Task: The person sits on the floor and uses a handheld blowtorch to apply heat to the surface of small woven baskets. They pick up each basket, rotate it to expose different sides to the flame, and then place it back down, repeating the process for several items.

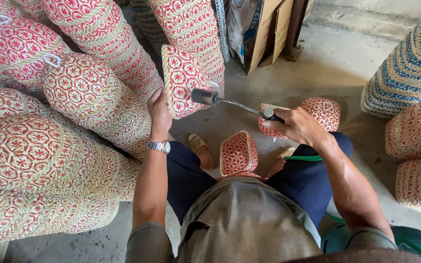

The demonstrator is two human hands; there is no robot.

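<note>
My left hand point(159, 113) grips the edge of a red-and-straw woven basket point(183, 80), holding it up on its side against the stacks. My right hand point(296, 125) is closed round the handle of a torch point(230, 102): a thin metal rod with a dark nozzle pointing at the basket's face, very near it, though I cannot tell if it touches. No flame shows from here.

What worries me most is the nozzle lingering on one spot; I judge the straw would scorch or catch quickly. My left fingers sit just beside the nozzle's line, so a small slip of either hand could bring heat onto them. The basket leans near the tall stacks point(98, 73) at my left, all dry weave, so stray heat could reach those too. A green hose point(304, 158) runs under my right forearm and across my lap; if it snags on my knee it could jerk the torch off aim.

Between my feet an open basket point(238, 153) stands upright, and two more point(323, 113) rest on the floor just beyond my right hand, so close that they crowd any swing of the rod. Blue-patterned stacks point(408, 68) and more red ones point(417, 156) hem me in at right. Cardboard point(264, 29) leans on the wall ahead. The floor point(317, 63) is bare concrete.
</note>
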